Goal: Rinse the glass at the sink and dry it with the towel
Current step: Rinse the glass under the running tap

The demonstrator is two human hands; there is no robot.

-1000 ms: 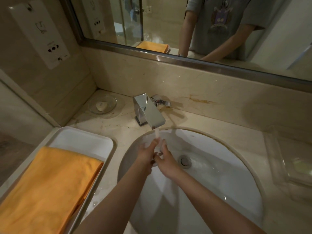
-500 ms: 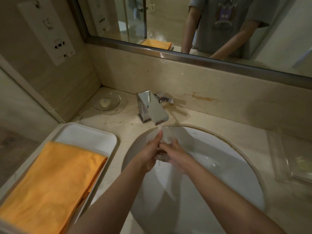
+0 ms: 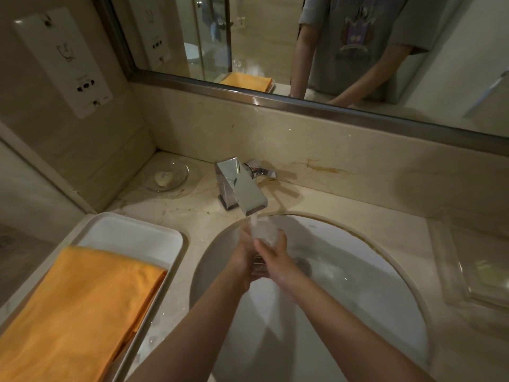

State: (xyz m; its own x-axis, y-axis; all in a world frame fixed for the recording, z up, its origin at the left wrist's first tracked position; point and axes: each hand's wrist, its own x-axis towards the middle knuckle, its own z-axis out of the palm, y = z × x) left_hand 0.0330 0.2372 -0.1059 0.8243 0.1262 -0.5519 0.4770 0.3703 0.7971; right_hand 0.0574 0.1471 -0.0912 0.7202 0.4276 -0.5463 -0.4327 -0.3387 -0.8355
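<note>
Orange towel (image 3: 74, 307) sits folded in a white tray (image 3: 132, 232) at 8 o'clock on the table (image 3: 358, 213). Over the sink (image 3: 358, 312), both hands are wrapped round the glass (image 3: 265, 234): left hand (image 3: 243, 257) on its left side, right hand (image 3: 271, 260) across the front. Water from the tap (image 3: 242, 186) runs into the glass. Soap dish (image 3: 166, 176) at 11, mirror (image 3: 316, 51) behind.

A beige marble worktop (image 3: 344, 205) meets a matching backsplash (image 3: 275, 128) under a wide metal-framed mirror (image 3: 275, 51). On the tiled left wall hangs a white socket panel (image 3: 63, 59). A glass shower door shows in the reflection. The light is dim and warm.
</note>
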